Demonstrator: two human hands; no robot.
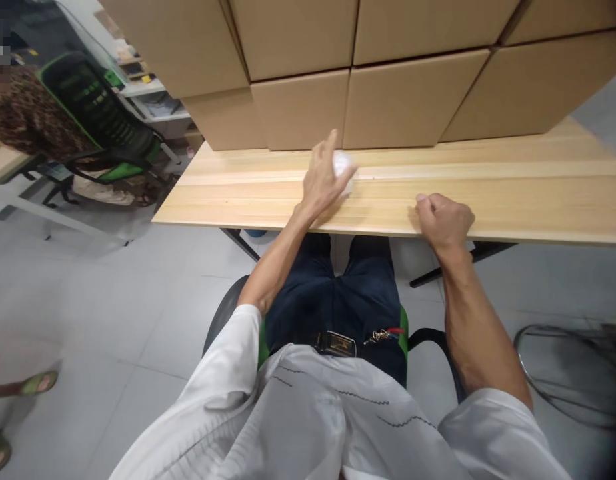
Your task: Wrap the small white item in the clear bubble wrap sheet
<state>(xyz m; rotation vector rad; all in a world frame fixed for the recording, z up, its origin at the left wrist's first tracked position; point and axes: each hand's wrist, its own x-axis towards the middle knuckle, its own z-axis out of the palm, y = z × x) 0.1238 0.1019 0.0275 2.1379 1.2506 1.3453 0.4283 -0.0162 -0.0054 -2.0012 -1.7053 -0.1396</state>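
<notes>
Small white object (342,164), blurred and not identifiable in detail, held just above the wooden table (513,193) a little in front of the cardboard boxes (393,107); it sits between the fingers and thumb of the left hand (324,179), which grasps it from the near side with the forefinger raised and pointing toward the boxes; whether the object touches the tabletop cannot be told. Right hand (444,219) clenched into a loose fist, knuckles up, resting on the near edge of the table, well apart from the white object and holding nothing visible. Both forearms bare, reaching forward from white short sleeves; the person is seated, dark trousers (338,293) and a belt buckle (337,343) visible below the table edge, with the green trim of the chair (403,327) showing at the hip. Boxes stacked in rows along the far side of the table, their fronts plain and closed. To the left, across the grey tiled floor (98,293), a black and green office chair (95,113) stands beside another desk, with a second person partly in view next to it; sandalled feet (35,383) appear at the lower left edge; a loop of cables (558,373) lies on the floor at the right.
</notes>
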